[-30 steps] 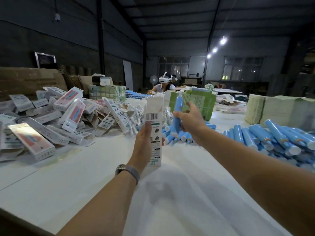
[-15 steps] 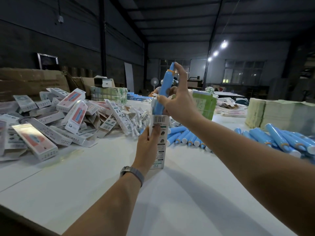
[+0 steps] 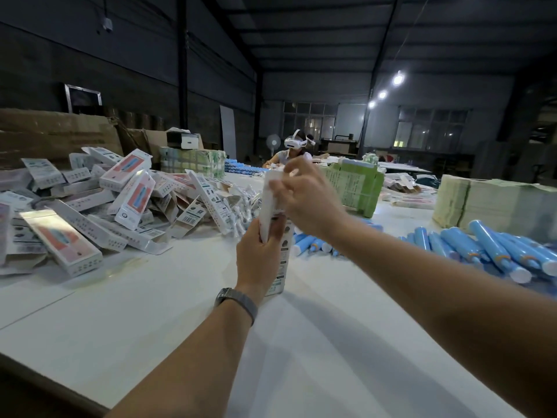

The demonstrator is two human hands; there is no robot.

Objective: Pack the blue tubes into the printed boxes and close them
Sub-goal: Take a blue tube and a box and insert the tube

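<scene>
**Box held upright over the counter**

The white counter (image 3: 120, 327) is carrying an upright printed box (image 3: 278, 267). The left hand (image 3: 259, 257) is gripping its middle; the right hand (image 3: 310, 200) is pinching its white top flap (image 3: 272, 182).

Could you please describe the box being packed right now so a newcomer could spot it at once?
On the white table, between the heap of printed boxes and the blue tubes, find the box in the left hand. Only it stands upright, right hand at its top flap.
</scene>
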